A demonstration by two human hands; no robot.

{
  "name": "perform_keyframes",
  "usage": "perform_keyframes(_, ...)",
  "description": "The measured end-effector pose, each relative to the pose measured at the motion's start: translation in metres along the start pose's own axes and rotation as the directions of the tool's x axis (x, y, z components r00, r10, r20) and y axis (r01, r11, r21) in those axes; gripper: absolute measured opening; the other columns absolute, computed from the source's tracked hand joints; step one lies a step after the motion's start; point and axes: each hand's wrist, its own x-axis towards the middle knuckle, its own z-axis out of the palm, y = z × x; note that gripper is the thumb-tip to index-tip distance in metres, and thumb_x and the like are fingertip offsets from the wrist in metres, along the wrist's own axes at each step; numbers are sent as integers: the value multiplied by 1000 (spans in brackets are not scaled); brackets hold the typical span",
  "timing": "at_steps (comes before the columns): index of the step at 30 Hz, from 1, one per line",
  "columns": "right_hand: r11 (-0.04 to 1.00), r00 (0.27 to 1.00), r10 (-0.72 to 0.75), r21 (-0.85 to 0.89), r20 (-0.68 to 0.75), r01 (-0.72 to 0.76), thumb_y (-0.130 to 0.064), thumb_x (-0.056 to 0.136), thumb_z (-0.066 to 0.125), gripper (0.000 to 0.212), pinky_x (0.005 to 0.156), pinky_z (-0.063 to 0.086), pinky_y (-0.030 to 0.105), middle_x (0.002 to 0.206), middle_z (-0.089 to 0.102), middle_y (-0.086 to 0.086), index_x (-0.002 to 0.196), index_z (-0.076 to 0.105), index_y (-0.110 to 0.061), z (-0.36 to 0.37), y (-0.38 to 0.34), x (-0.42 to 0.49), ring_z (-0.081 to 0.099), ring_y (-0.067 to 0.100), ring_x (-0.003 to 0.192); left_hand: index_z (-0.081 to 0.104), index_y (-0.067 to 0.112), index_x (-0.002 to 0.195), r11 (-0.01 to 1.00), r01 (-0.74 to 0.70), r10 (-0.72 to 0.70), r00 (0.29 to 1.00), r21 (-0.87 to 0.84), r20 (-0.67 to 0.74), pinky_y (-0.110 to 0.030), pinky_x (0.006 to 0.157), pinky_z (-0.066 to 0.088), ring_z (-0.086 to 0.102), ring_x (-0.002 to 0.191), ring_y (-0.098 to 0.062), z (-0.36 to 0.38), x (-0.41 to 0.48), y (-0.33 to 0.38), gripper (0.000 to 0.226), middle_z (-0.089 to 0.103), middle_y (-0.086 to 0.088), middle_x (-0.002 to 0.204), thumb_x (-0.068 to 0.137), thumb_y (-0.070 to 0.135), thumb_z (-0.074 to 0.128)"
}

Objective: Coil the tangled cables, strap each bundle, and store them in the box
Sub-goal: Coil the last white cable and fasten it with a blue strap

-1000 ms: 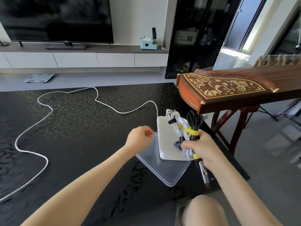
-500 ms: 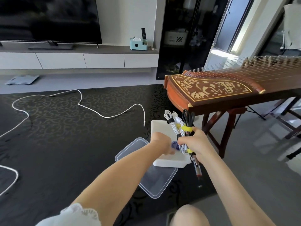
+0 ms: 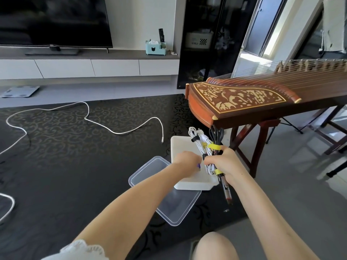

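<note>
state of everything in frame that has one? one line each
right hand, gripping both bundles
left hand, down in the box, grip unclear
white bundle, coiled, strapped, held
black bundle, coiled, yellow strap, held
box, open
lid, off, partly under the box
long white cable, uncoiled on the rug
TV, screen dark

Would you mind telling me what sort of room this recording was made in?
Most likely a home living room: a large television on a low white cabinet, a patterned dark rug, and a stringed zither.
</note>
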Motion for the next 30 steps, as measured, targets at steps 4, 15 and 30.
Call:
perform_keyframes(4, 996, 998, -46, -73, -47, 42, -3, 67, 67, 30, 58, 41, 29, 76, 53, 5, 93, 53, -11, 11, 4, 9, 53, 25, 72, 67, 15, 99, 969, 170, -228, 897, -180, -379, -30, 68, 41, 56, 92, -29, -11, -22, -29, 21, 62, -8, 98, 88, 30, 55)
perform_keyframes(15, 978, 977, 10, -207, 214, 35, -31, 82, 70, 61, 73, 53, 32, 114, 61, 4, 132, 42, -10, 63, 16, 29, 61, 20, 85, 43, 10, 51, 541, 364, -545, 838, -758, 14, -23, 52, 41, 48, 51, -18, -24, -47, -60, 22, 52, -4, 45, 70, 0, 43)
perform_keyframes(30, 953, 975, -101, -262, 196, 151, -14, 78, 64, 16, 66, 49, 27, 63, 62, 4, 70, 67, 0, 45, 19, 5, 59, 16, 68, 34, 11, 61, 674, 260, -358, 934, -692, 2, -21, 51, 37, 45, 56, -17, -6, -45, -46, 30, 50, -7, 63, 88, 12, 45)
